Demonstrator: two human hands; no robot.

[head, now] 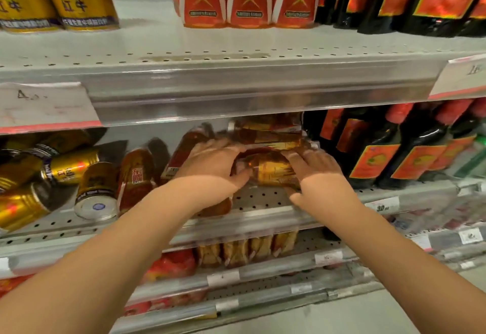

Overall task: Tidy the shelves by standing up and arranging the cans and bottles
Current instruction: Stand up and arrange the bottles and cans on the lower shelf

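**Q:** Where is the work item?

**A:** On the middle grey perforated metal shelf (263, 198). Tall dark glass bottles with orange labels (410, 160) stand upright just to its right. Toppled gold metal cans (68, 166) lie to its left. Similar gold-and-red items lie stacked directly behind it.

**Q:** What are the item's handling and grip?

**A:** The gold-and-red labelled drink bottle (268, 172) lies on its side. The left hand (213, 162) curls round its left end, and the right hand (315, 173) curls round its right end. It is probably light and fairly stiff, with a slick wrapper, so grasp the body. Keep clear of the glass bottles, which are likely fragile.
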